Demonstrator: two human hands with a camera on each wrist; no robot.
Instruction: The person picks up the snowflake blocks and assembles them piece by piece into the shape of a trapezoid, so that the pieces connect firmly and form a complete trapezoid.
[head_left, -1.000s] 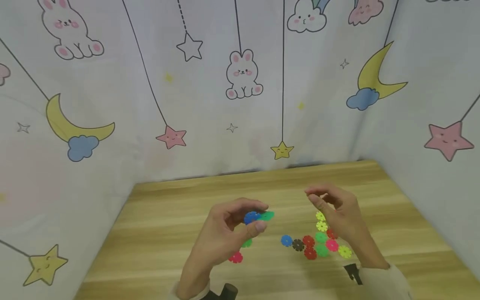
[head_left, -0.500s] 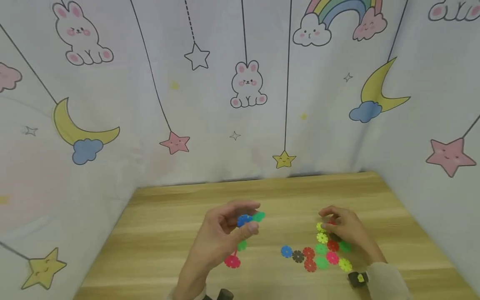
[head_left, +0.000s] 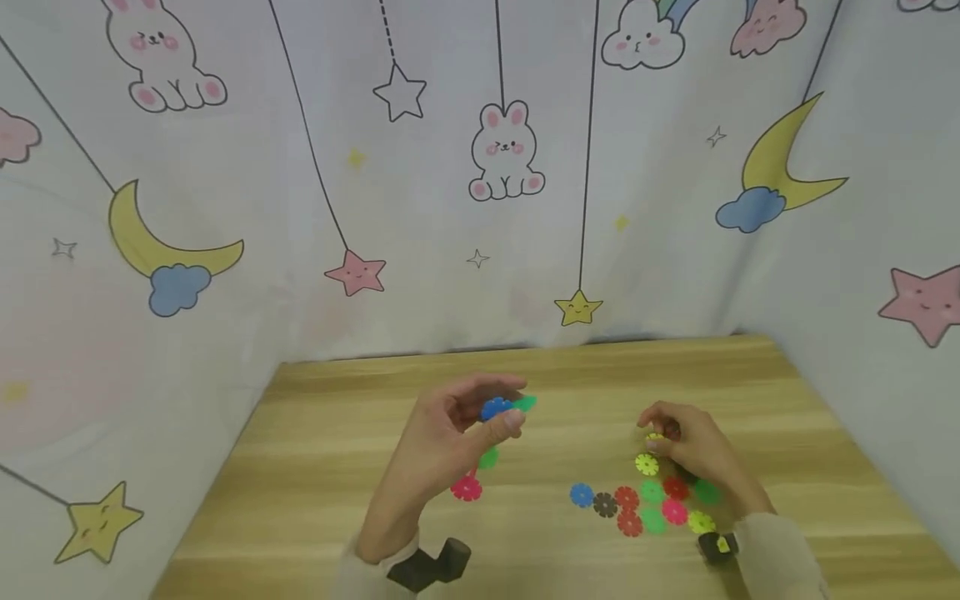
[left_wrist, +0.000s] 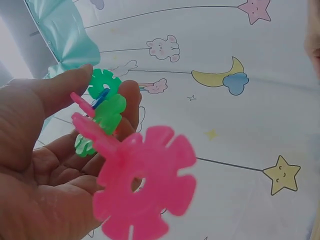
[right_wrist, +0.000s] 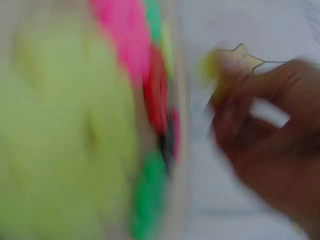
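Note:
In the head view the left hand (head_left: pixel 442 450) holds a chain of notched plastic discs, with a blue disc (head_left: pixel 496 408) and a green one (head_left: pixel 526 403) between thumb and fingers. A pink disc (head_left: pixel 467 488) hangs at the chain's lower end; the left wrist view shows that pink disc (left_wrist: pixel 145 185) large and close. Over the loose discs at the right, the right hand (head_left: pixel 697 448) pinches a yellow disc (head_left: pixel 655 442) between thumb and fingers. Blurred in the right wrist view, a yellow disc (right_wrist: pixel 210 67) is at the fingertips of the right hand (right_wrist: pixel 270 135).
On the wooden table (head_left: pixel 337 500) several discs lie right of centre: a blue one (head_left: pixel 581 495), a dark one (head_left: pixel 605 505), and red, green, pink and yellow ones. A printed cloth (head_left: pixel 420 208) stands behind and at both sides.
The right hand has come down to the discs and now pinches a yellow one, slightly raised. The left hand keeps its hold on the chain, with little movement.

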